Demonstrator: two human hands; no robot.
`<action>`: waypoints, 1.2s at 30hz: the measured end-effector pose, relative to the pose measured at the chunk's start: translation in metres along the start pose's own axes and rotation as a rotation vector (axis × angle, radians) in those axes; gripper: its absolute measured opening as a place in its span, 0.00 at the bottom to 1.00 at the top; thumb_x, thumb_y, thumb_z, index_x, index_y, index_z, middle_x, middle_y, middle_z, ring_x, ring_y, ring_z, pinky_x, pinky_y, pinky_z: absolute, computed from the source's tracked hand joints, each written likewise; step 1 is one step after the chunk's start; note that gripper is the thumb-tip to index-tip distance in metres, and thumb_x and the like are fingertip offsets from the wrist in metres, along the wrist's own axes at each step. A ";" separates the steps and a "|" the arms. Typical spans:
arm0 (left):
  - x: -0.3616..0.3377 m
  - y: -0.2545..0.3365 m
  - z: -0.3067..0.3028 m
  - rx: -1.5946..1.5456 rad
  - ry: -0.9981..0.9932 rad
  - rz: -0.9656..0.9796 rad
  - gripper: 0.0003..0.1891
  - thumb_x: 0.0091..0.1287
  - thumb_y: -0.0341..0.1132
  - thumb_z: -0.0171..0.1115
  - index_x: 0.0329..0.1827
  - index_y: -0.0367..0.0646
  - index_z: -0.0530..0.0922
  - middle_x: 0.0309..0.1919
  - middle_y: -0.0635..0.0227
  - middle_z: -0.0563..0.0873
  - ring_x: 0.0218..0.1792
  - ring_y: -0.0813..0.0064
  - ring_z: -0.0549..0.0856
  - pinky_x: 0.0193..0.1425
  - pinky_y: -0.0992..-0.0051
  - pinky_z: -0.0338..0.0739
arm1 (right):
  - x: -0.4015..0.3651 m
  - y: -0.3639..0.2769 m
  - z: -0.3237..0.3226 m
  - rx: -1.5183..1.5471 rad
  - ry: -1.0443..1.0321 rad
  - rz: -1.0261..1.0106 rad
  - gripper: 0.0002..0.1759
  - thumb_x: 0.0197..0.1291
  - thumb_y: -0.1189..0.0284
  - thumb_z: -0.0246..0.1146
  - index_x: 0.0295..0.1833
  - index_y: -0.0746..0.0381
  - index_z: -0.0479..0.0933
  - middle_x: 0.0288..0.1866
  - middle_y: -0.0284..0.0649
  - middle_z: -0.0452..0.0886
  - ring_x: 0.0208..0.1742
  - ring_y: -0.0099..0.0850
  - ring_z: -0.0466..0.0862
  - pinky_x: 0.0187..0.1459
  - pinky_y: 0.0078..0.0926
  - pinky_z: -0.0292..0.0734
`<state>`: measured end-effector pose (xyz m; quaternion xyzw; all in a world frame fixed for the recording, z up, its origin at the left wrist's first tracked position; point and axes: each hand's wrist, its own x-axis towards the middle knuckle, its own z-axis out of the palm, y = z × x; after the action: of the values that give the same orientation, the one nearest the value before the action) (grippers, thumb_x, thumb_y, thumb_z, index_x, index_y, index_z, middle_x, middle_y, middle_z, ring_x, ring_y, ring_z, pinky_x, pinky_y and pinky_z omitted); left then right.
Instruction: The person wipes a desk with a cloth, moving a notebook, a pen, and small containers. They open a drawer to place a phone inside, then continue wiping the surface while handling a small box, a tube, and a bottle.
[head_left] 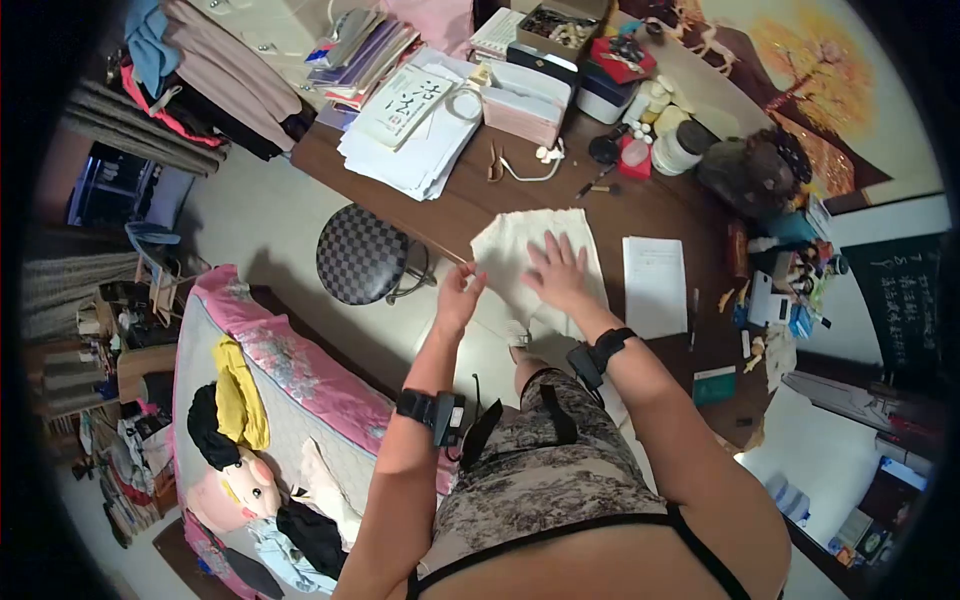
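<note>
On the brown wooden desk (640,215) in front of me, a pale cloth (515,250) lies spread flat, close to the desk's near edge. Its long axis runs away from the person, from the near edge towards the middle of the desk, leaning a little to the right as I look at it. The far short edge points at the clutter at the back. The near end seems to droop over the desk's edge, though the arms hide part of it.

The right hand (557,277) lies flat on top of the cloth, palm down, fingers spread wide and aimed away from the body, gripping nothing. The left hand (458,295) is at the cloth's left edge with its fingers drawn narrow, pinched on that border. Both wrists wear black straps.

Just beside the cloth on the right, not touching it, I see a white sheet of paper (655,285) whose long side lies nearly parallel to the cloth. Further back sits a stack of papers (415,140) and a pink box (525,100). A stool with a chequered seat (362,255) stands on the floor left of the desk, and a bed with a pink cover (290,365) lies lower left with a doll (240,485) on it.
</note>
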<state>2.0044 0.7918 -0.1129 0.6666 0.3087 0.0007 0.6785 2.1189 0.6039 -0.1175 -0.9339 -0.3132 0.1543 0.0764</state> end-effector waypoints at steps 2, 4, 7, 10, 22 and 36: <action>0.003 -0.009 -0.007 -0.033 -0.024 -0.033 0.17 0.69 0.34 0.62 0.58 0.37 0.73 0.49 0.68 0.80 0.50 0.79 0.77 0.56 0.78 0.71 | 0.002 -0.011 0.005 -0.043 0.033 -0.108 0.40 0.60 0.45 0.57 0.75 0.46 0.59 0.81 0.42 0.47 0.81 0.46 0.44 0.73 0.64 0.35; 0.004 -0.003 -0.017 -0.064 -0.022 -0.092 0.16 0.69 0.34 0.62 0.57 0.38 0.74 0.46 0.71 0.81 0.46 0.81 0.77 0.53 0.80 0.71 | 0.015 -0.026 0.011 -0.085 0.033 -0.239 0.40 0.60 0.44 0.57 0.76 0.45 0.58 0.81 0.41 0.46 0.81 0.45 0.42 0.73 0.65 0.32; 0.009 -0.003 -0.033 -0.118 0.027 -0.179 0.17 0.69 0.36 0.63 0.57 0.40 0.75 0.45 0.72 0.81 0.40 0.84 0.75 0.47 0.82 0.70 | 0.041 -0.055 0.015 -0.135 -0.003 -0.433 0.38 0.62 0.50 0.57 0.76 0.48 0.57 0.81 0.38 0.48 0.81 0.41 0.45 0.76 0.57 0.37; 0.021 -0.001 -0.059 -0.119 0.059 -0.214 0.18 0.68 0.32 0.63 0.58 0.36 0.74 0.48 0.68 0.81 0.45 0.80 0.79 0.51 0.79 0.74 | 0.074 -0.087 0.020 -0.158 0.015 -0.520 0.37 0.63 0.55 0.58 0.76 0.51 0.57 0.81 0.37 0.49 0.81 0.37 0.46 0.77 0.49 0.40; 0.107 -0.008 -0.180 -0.104 0.067 -0.190 0.14 0.70 0.33 0.59 0.56 0.39 0.74 0.44 0.72 0.82 0.37 0.83 0.76 0.41 0.81 0.72 | 0.174 -0.214 0.041 0.043 0.081 -0.511 0.34 0.63 0.63 0.57 0.74 0.57 0.60 0.80 0.36 0.53 0.80 0.34 0.51 0.75 0.35 0.49; 0.182 0.013 -0.333 -0.348 0.174 -0.136 0.09 0.73 0.35 0.56 0.53 0.47 0.75 0.45 0.77 0.80 0.44 0.83 0.77 0.48 0.77 0.71 | 0.366 -0.386 0.063 0.084 0.257 -0.486 0.31 0.69 0.60 0.52 0.74 0.58 0.60 0.80 0.38 0.53 0.80 0.36 0.51 0.76 0.41 0.46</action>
<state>2.0176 1.1693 -0.1512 0.5143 0.4057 0.0657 0.7527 2.1578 1.1359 -0.1722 -0.8394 -0.5090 0.0242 0.1888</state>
